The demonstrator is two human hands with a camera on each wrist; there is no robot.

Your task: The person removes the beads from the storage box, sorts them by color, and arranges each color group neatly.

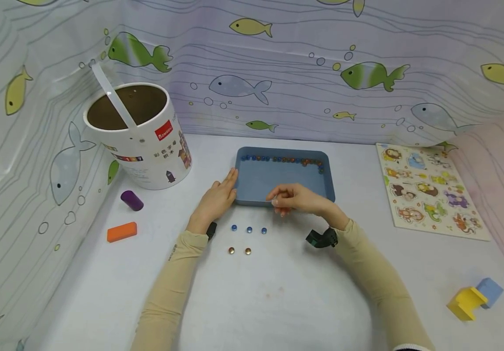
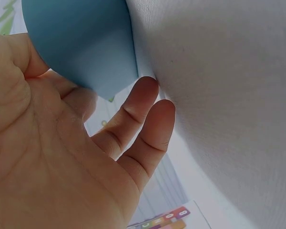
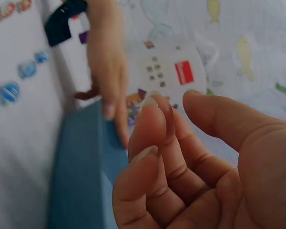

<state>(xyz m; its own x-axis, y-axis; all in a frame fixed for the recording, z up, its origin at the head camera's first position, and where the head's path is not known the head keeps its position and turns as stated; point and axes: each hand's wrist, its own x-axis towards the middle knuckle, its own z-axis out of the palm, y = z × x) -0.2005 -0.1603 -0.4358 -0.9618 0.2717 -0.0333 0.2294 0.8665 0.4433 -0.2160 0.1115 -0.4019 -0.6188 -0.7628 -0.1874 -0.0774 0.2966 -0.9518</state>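
Observation:
A blue-grey tray (image 1: 282, 179) holds several small blue and orange marbles (image 1: 283, 159) lined up along its far wall and at its far right corner. My left hand (image 1: 218, 197) lies along the tray's left side, its fingers extended and touching the tray wall (image 2: 86, 43). Over the tray's front rim is my right hand (image 1: 297, 199). In the right wrist view its thumb stands apart from the bent fingers (image 3: 150, 126), and I see nothing between them. In front of the tray, three blue marbles (image 1: 249, 229) form a row, with two orange-brown marbles (image 1: 231, 250) nearer me.
A white bucket (image 1: 146, 161) with a strap handle stands at the back left. Near it lie a purple cylinder (image 1: 132, 200) and an orange block (image 1: 122, 232). An animal picture board (image 1: 432, 195) is at the right, with yellow (image 1: 464, 304) and blue blocks (image 1: 491, 292) nearer me.

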